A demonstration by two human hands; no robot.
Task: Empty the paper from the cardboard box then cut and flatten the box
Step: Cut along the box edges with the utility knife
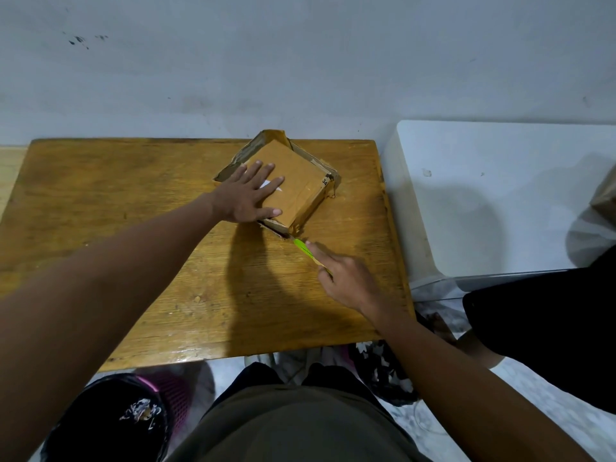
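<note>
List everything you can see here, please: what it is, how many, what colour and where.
Table: one, brown wood, centre, against the wall.
Box: one, brown cardboard, far right part of the table, flaps spread out.
Cutter: one, green, at the box's near corner.
White unit: one, right of the table.
Wall: grey-white, behind, a few dark marks.
Bags: dark, on the floor under the table's near edge; number unclear.
Black object: one, far right; cannot tell what it is.
Left hand: flat on the box's top.
Right hand: holds the cutter.
</note>
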